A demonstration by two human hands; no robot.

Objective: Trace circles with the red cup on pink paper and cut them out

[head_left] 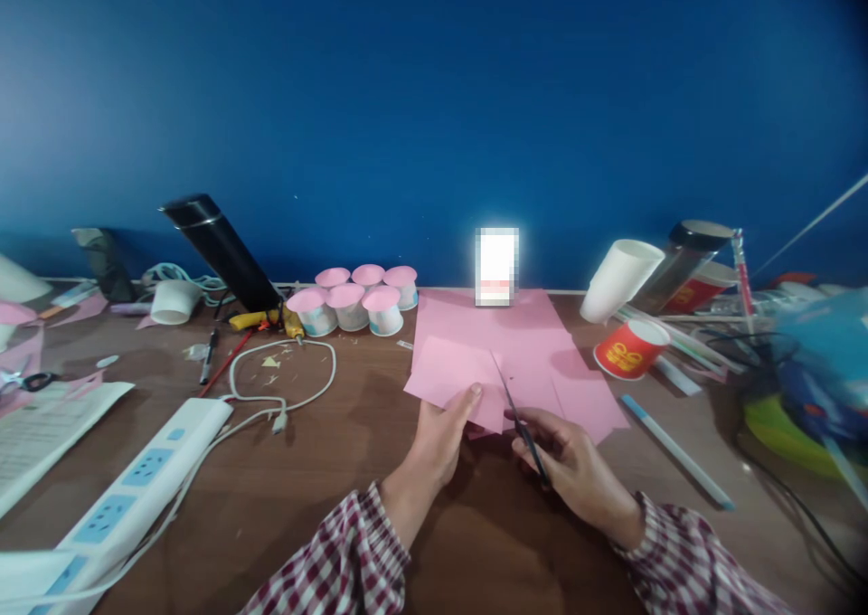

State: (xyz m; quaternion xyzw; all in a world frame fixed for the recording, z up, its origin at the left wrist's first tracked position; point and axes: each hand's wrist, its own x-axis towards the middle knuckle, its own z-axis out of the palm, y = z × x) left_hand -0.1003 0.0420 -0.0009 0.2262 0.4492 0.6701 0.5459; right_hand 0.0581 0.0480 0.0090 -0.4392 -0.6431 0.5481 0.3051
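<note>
My left hand [440, 434] grips a sheet of pink paper [451, 371], with the thumb on top and the fingers underneath. In my right hand [570, 466] is a pair of scissors [519, 421] with dark handles, its thin blades pointing up and away at the right edge of the held sheet. Whether the blades are apart or together, I cannot tell. Beyond and below the held sheet, more pink paper [515, 321] lies flat on the brown table, reaching back to the blue wall.
Several small cups with pink tops [349, 306] stand at the back. A red paper cup [630, 351] and a white cup [620, 280] are on the right, near a blue marker [678, 452]. A white power strip [128, 488], cords and a black flask [221, 253] occupy the left.
</note>
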